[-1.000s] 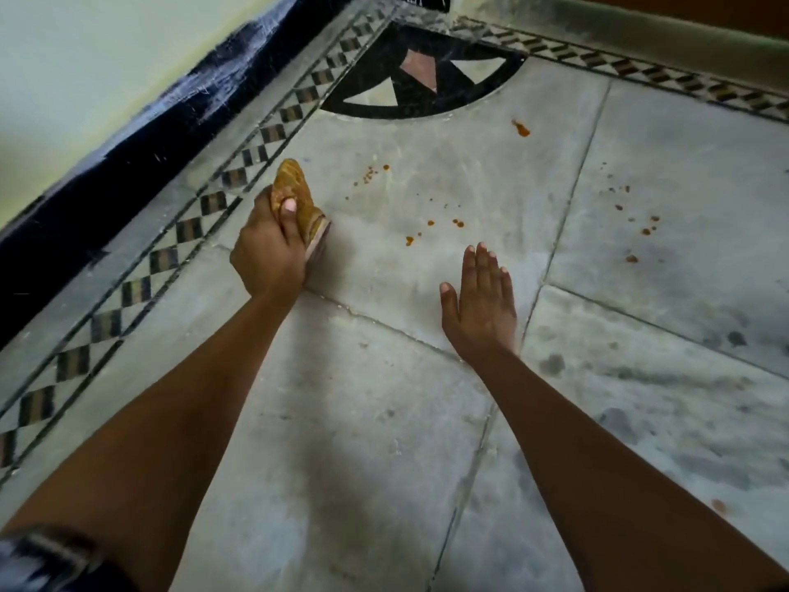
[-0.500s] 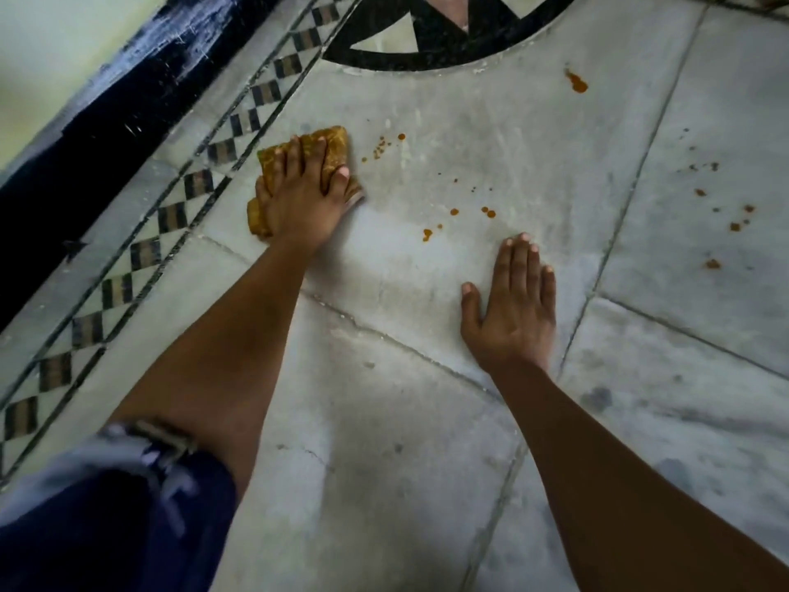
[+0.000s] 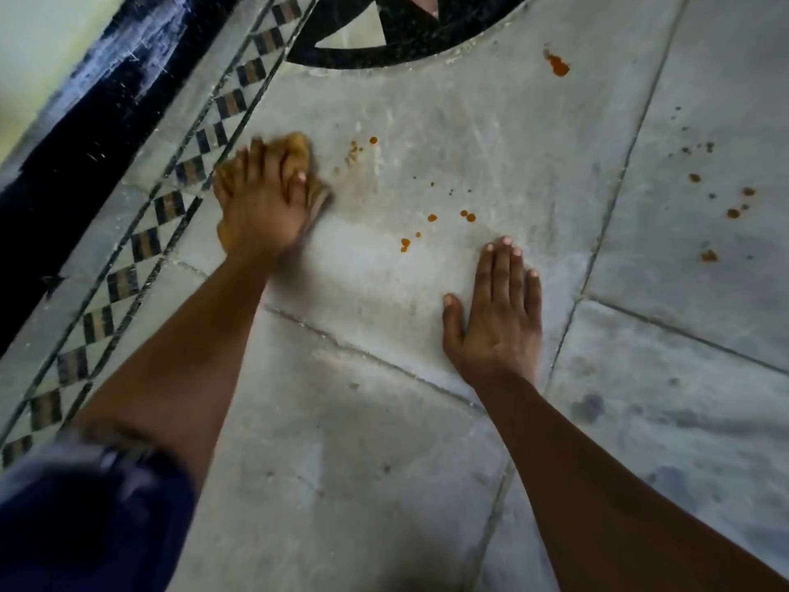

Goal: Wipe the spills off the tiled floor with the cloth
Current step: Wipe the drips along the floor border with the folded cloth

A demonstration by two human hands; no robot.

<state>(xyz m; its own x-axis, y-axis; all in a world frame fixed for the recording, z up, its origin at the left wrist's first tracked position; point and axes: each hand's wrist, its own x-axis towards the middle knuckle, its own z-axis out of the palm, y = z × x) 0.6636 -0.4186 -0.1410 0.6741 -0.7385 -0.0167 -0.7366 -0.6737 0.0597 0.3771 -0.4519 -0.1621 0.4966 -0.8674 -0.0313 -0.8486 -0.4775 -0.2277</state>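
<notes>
Barely started: left hand (image 3: 260,211), fingers pressed flat on the cloth (image 3: 299,153) by the floor's (image 3: 384,420) patterned border (image 3: 141,245), right hand (image 3: 497,318) splayed flat on bare tile, orange spills (image 3: 435,217) mostly unwiped.

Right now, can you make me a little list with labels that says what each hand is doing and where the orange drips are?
left hand: presses the cloth flat on the floor, beside the checkered border
right hand: flat on the floor, holding nothing
nearest drips: just right of the cloth
middle drips: between the two hands
big blot: near the black arc
far drips: on the next tile to the right
</notes>
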